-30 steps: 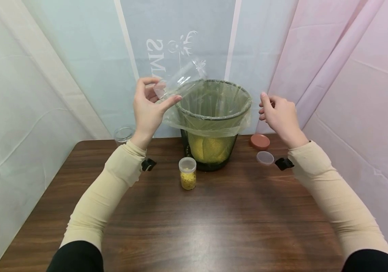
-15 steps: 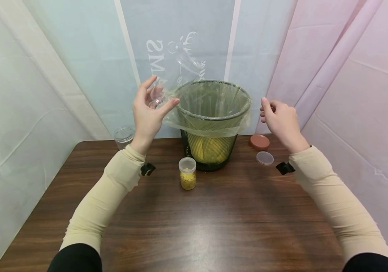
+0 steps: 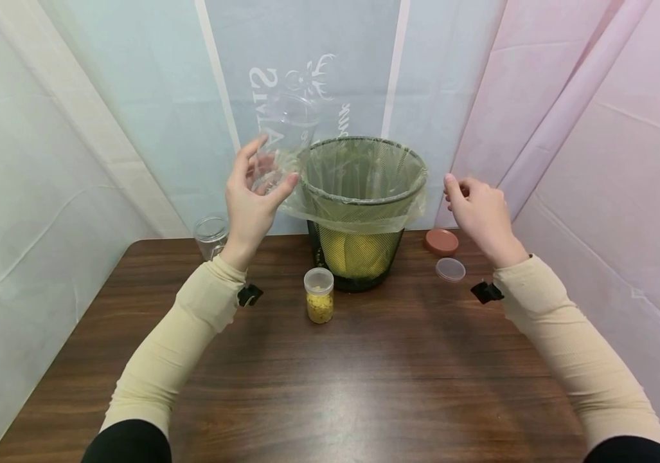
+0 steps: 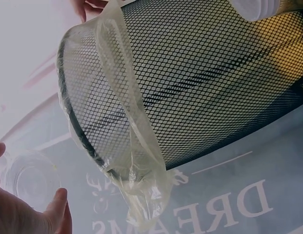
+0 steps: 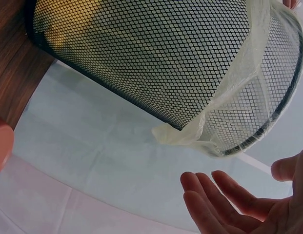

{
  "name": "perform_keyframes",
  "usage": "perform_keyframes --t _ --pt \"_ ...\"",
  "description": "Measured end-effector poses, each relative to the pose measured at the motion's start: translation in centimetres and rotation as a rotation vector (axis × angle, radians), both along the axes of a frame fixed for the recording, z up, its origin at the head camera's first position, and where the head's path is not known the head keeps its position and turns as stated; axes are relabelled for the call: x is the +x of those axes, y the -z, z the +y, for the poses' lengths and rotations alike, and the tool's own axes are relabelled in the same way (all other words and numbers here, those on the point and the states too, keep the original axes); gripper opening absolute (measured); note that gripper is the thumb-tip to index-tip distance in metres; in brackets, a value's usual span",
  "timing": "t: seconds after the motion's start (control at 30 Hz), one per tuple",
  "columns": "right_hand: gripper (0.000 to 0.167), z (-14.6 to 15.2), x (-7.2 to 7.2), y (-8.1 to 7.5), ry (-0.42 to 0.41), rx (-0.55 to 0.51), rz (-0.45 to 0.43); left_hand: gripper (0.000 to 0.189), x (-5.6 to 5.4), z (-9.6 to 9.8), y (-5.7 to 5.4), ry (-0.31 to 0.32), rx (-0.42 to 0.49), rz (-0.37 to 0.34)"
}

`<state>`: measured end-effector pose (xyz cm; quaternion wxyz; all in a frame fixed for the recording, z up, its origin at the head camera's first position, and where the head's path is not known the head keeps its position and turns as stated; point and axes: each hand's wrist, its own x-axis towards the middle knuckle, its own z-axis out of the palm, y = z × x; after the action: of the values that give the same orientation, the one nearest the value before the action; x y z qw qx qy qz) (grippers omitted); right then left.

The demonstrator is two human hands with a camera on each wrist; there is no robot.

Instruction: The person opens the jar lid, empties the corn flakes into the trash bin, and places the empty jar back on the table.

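My left hand [image 3: 257,193] grips a clear plastic cup [image 3: 289,125] between thumb and fingers, left of the bin's rim. In the left wrist view the cup's round end [image 4: 34,180] shows between thumb and fingers; the rest is hard to make out. Beside it stands a black mesh waste bin [image 3: 358,260], lined with a translucent bag [image 3: 364,222] folded over the rim. Yellow stuff shows through the mesh low down. My right hand [image 3: 474,206] hovers to the right of the bin, fingers loosely bent, holding nothing; the right wrist view shows it apart from the rim.
A small clear jar of yellow bits [image 3: 319,297] stands in front of the bin. Behind my left wrist is another clear jar [image 3: 211,233]. A reddish-brown lid [image 3: 441,242] and a clear lid [image 3: 450,269] lie right of the bin on the wooden table [image 3: 364,386]. Cloth hangs behind.
The cup in my left hand has turned from tilted toward the bin to more upright, shifting left. My right hand has dropped slightly. The bin, jars and lids have stayed put.
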<state>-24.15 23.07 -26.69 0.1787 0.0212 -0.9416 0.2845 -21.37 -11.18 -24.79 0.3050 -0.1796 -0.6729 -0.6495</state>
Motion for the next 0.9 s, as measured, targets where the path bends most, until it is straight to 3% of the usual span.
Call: perform_keyframes --t 0.37,0.9 --pt "0.066 0.4 0.1 0.8 -0.056 -0.011 -0.007 0.06 0.5 -0.1 0.7 0.017 0.016 -0.017" --pt "0.058 0.9 0.4 2.9 -0.152 -0.061 0.025 0.057 1.4 -0.3 1.8 -0.047 -0.035 -0.009"
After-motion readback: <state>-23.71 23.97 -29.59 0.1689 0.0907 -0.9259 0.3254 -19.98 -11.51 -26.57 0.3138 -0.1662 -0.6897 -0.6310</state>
